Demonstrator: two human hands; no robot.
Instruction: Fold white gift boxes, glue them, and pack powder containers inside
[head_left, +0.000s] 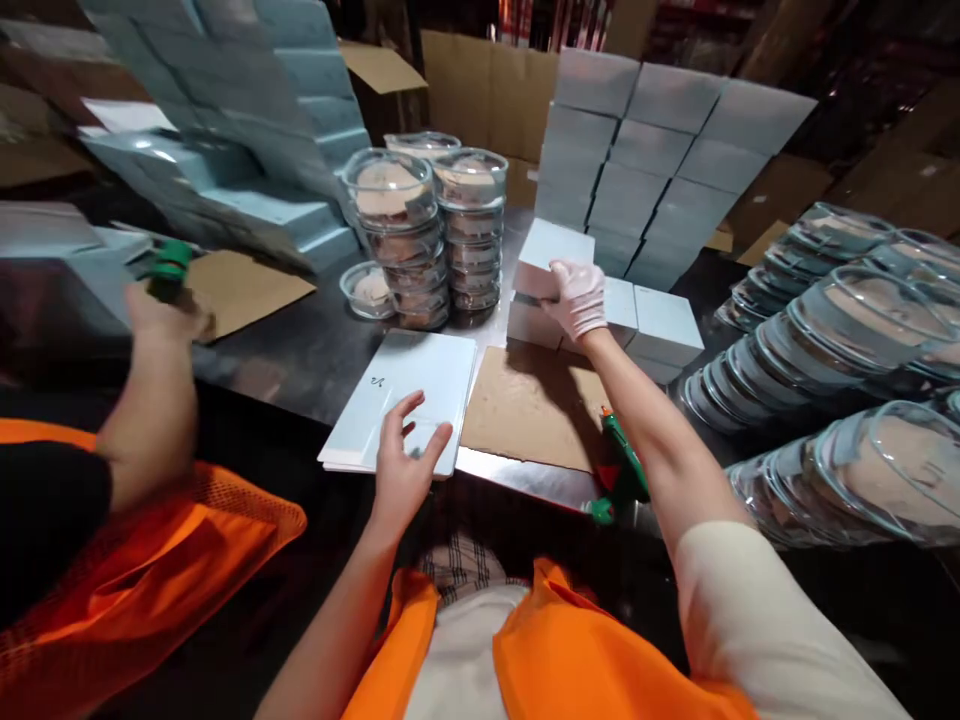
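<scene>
My left hand, bare, is over a small stack of flat white cardboard pieces. Its fingers are curved and apart, with nothing between them. My right hand wears a white glove and grips the near right side of a white box. That box sits at the upper left of a low group of white boxes; whether it is lifted cannot be made out. Beneath my right forearm lies a green tool with an orange tip, partly hidden by the arm. A brown cardboard sheet lies between my hands.
Stacked clear round containers stand ahead, and more container stacks line the right. A tall wall of white boxes rises behind. At left, a co-worker's hand holds a green object near more pale boxes.
</scene>
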